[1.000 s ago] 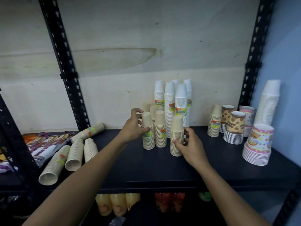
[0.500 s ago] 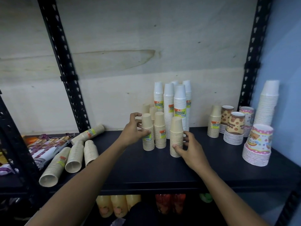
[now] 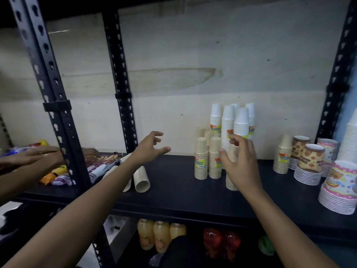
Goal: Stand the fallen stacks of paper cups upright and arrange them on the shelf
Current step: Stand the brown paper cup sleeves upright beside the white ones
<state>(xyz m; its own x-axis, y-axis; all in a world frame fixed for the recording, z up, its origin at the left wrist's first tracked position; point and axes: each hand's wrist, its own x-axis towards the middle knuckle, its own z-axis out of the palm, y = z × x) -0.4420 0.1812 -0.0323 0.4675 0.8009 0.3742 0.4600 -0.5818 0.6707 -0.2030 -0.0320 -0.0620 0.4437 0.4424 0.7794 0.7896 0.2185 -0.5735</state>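
Reaching across the black shelf (image 3: 183,192), you hold both hands clear of the cups, midway through setting a toppled display straight. Your right hand (image 3: 241,163) hangs just in front of the tall white stacks (image 3: 233,122), its fingers loosely curled and apart with nothing between them. It screens a short tan stack (image 3: 230,183) that stands upright at the front of the group, and whether the palm brushes that stack cannot be told. Two more tan stacks (image 3: 201,161) stand rim-down just left of and in front of the white ones. They are tucked close, short rows forward and tall ones back against the wall, so each can be seen and none leans alone. Your left hand (image 3: 149,149) hovers well left of the white stacks, fingers spread wide and empty, aimed, it seems, at the work that is left. The fallen stacks (image 3: 142,179) lie on their sides far to the left of the white stacks, mouths toward you, one partly hidden by your forearm. Lying loose, they look free to roll, so a grip round the middle would likely serve best. Beyond them, past the upright post (image 3: 121,93), another person's hands (image 3: 31,157) rest on snack packets (image 3: 58,175). Right of the white stacks, printed cups (image 3: 311,157) stand in their own group.
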